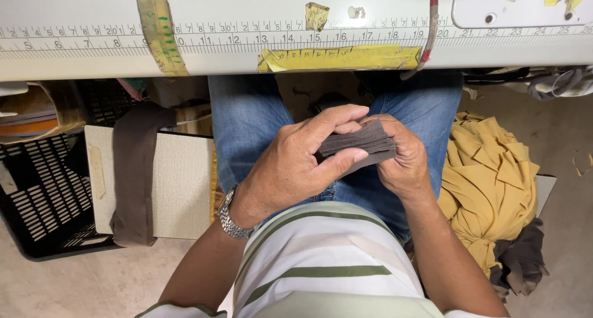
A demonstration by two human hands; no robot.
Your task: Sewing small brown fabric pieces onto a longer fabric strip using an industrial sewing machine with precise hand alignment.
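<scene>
While a long pale table edge (247, 52) with printed ruler markings and strips of yellow tape (338, 58) spans the top of the frame, the person's blue-jeaned lap fills the centre below it. At the right of the frame a heap of mustard-yellow fabric (488, 188) lies on the floor, with darker brown cloth (522, 259) at its lower edge. At the left, a black slotted crate (43, 194) sits beside a pale board (179, 188), over which a long brown fabric strip (133, 176) hangs. In the centre, the left hand (290, 169) grasps a small stack of dark brown fabric pieces (358, 144), thumb below and fingers curled over the top. The right hand (404, 160) clasps the same stack from its far side. A metal wristwatch (230, 218) sits on the left wrist.
</scene>
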